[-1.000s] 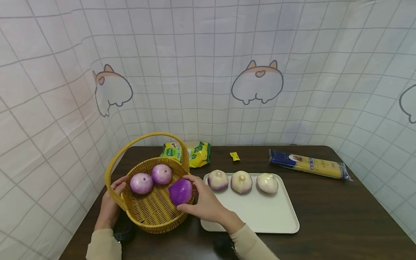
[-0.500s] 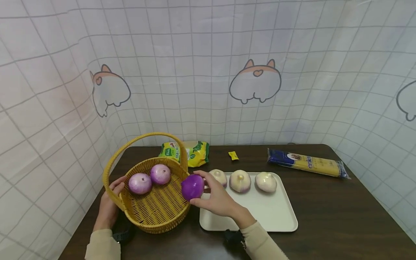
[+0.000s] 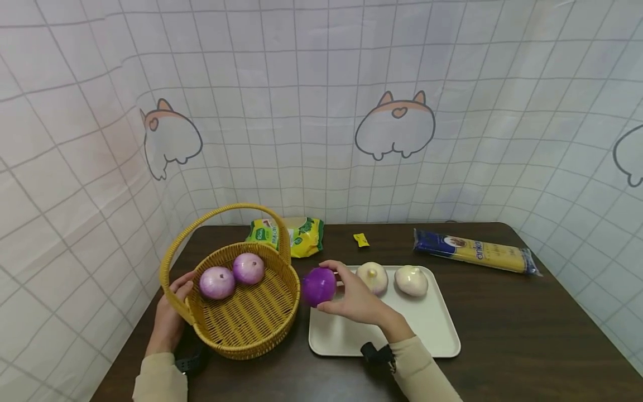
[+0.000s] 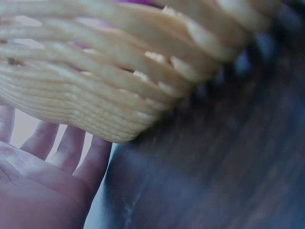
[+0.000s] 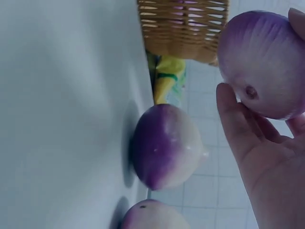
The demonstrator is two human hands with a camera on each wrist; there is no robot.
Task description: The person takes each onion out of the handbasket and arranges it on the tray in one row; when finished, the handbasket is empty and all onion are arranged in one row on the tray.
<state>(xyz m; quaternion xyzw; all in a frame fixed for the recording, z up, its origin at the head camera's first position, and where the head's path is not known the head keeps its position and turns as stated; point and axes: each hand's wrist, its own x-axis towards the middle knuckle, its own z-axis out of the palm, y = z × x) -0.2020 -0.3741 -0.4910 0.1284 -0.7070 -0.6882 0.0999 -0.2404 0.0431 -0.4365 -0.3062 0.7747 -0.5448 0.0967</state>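
Note:
My right hand [image 3: 356, 301] holds a purple onion [image 3: 318, 287] between thumb and fingers, above the left part of the white tray [image 3: 351, 340]. In the right wrist view, the held onion [image 5: 262, 64] shows its brown root end and hangs clear of the tray surface. Two white-and-purple onions [image 3: 372, 278] [image 3: 411, 281] sit at the tray's back edge; another there is hidden behind my hand. My left hand [image 3: 171, 312] touches the outer left side of the woven basket [image 3: 251, 352], its fingers extended behind the wall. Two purple onions [image 3: 217, 283] [image 3: 248, 268] lie inside.
A green-yellow bag [image 3: 306, 237] lies behind the basket, whose tall handle [image 3: 241, 206] arches over it. A small yellow packet [image 3: 361, 240] and a long blue-yellow noodle pack [image 3: 477, 252] are at the table's back. A checked curtain [image 3: 321, 111] surrounds the table.
My right hand has carried the purple onion rightward, out from over the basket to above the tray. The left hand stays at the basket's side.

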